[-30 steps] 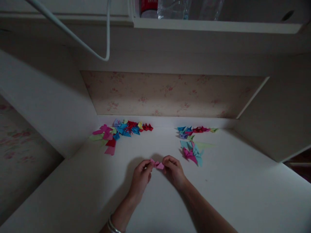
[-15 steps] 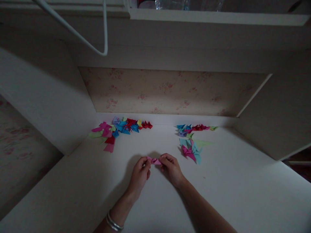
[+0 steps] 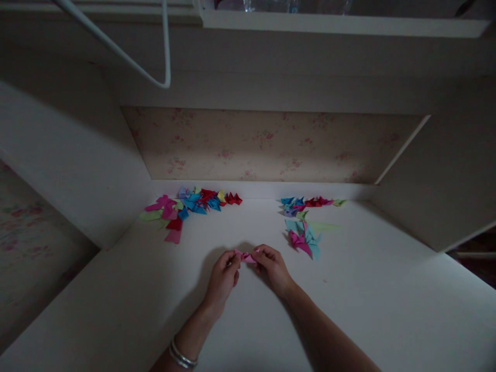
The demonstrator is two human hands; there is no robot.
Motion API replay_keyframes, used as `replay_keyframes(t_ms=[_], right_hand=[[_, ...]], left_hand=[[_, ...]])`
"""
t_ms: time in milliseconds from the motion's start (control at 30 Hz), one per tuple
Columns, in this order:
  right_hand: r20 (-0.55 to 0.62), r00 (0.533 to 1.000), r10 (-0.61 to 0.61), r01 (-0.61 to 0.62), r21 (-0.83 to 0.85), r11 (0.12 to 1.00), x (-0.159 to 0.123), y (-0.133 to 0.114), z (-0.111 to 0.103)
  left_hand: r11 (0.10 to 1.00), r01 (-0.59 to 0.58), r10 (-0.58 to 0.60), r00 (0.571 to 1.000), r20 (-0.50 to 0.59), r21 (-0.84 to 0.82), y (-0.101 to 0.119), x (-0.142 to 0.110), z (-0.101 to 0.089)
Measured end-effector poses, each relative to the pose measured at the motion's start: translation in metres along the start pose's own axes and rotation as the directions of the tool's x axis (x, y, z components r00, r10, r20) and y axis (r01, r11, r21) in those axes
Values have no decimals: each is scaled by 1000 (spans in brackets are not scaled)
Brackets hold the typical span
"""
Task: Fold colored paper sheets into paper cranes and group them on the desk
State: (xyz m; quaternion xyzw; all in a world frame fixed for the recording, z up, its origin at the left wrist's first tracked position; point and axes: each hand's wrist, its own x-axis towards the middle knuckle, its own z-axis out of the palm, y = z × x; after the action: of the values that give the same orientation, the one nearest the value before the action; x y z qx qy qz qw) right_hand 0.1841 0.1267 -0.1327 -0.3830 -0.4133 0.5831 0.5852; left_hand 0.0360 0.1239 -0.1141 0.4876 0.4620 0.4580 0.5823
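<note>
A small pink folded paper piece (image 3: pixel 246 257) is pinched between both my hands just above the white desk (image 3: pixel 349 310). My left hand (image 3: pixel 223 277) grips its left end with closed fingers, and silver bangles show on that wrist. My right hand (image 3: pixel 273 267) holds the right end, fingers curled. A pile of folded paper pieces in pink, blue, red, yellow and green (image 3: pixel 189 206) lies at the back left. A second, smaller pile (image 3: pixel 306 222) lies at the back right, close to my right hand.
The desk sits in a recess with white side panels and a floral back wall (image 3: pixel 263 144). A white cable (image 3: pixel 155 77) loops down at the top left. A shelf (image 3: pixel 329 23) overhead carries bottles.
The view has shifted slightly, so the hands and piles sit a little higher in frame. Both hands still pinch the pink piece, drawn a bit closer together.
</note>
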Motion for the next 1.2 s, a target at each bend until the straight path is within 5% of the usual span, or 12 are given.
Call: replay_keyframes(t_ms=[1200], right_hand=[[-6, 1000, 13, -13, -12, 1000, -1, -7, 3]], left_hand=[[1000, 6, -5, 1000, 15, -26, -3, 3, -1]])
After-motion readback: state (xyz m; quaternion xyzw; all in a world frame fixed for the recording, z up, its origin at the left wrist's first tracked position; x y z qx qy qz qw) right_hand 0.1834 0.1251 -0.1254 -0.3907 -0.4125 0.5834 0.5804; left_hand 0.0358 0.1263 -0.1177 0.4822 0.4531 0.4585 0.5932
